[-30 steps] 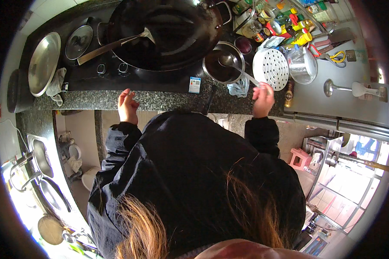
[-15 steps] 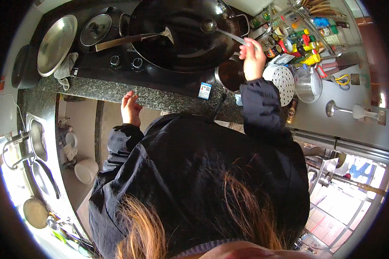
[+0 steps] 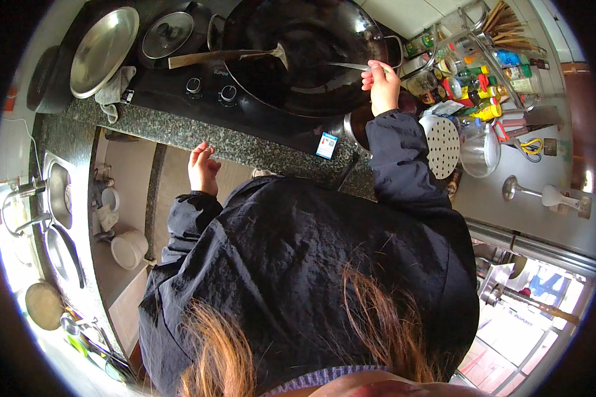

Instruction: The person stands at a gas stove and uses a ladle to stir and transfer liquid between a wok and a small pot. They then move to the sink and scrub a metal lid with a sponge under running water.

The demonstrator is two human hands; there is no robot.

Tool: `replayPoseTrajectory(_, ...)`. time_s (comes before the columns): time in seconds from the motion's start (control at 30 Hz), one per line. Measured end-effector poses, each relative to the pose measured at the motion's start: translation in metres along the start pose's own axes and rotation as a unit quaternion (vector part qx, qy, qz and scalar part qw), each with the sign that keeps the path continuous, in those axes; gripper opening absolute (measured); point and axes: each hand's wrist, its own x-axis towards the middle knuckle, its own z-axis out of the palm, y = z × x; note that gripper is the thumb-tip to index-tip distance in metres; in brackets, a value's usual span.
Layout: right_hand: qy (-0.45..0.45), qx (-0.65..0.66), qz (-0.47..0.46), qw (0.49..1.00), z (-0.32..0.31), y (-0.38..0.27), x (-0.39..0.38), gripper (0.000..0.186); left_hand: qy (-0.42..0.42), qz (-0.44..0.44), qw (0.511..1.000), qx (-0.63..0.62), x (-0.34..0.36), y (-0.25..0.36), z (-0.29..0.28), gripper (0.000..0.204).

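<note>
My right hand point(image 3: 381, 91) is closed on the handle of a metal spoon point(image 3: 352, 65), a ladle shape with a long handle. It hangs over the right part of a large dark wok point(image 3: 311, 92), its bowl now hard to make out against the wok. A spatula point(image 3: 225, 57) with a wooden handle lies across the wok's left rim, its metal blade inside. Near the front edge of the granite counter point(image 3: 245, 142) is my left hand point(image 3: 204, 170), fingers loosely bent and apart, with nothing visible in them.
A small pot point(image 3: 355, 129) and a white perforated strainer point(image 3: 440, 147) stand right of the stove. Beyond are bottles and jars point(image 3: 470, 83) in a rack, and scissors point(image 3: 529, 147). At left are a lidded pan point(image 3: 168, 36), a steel basin point(image 3: 104, 53) and a grey cloth point(image 3: 115, 86).
The view has shifted, so the stove appears farther right. The spoon has been turned, and its round bowl no longer shows clearly. My left hand stays near the counter edge.
</note>
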Motion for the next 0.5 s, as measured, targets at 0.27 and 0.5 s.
replayPoseTrajectory(0.27,0.030,0.111,0.031,0.993,-0.022,-0.017,-0.019,0.021,-0.028,-0.025,0.999,0.008,0.005,0.001,0.020,0.023)
replayPoseTrajectory(0.5,0.084,0.159,-0.001,0.984,-0.064,-0.058,-0.048,0.021,-0.052,-0.019,0.998,0.030,0.008,0.001,0.040,0.021)
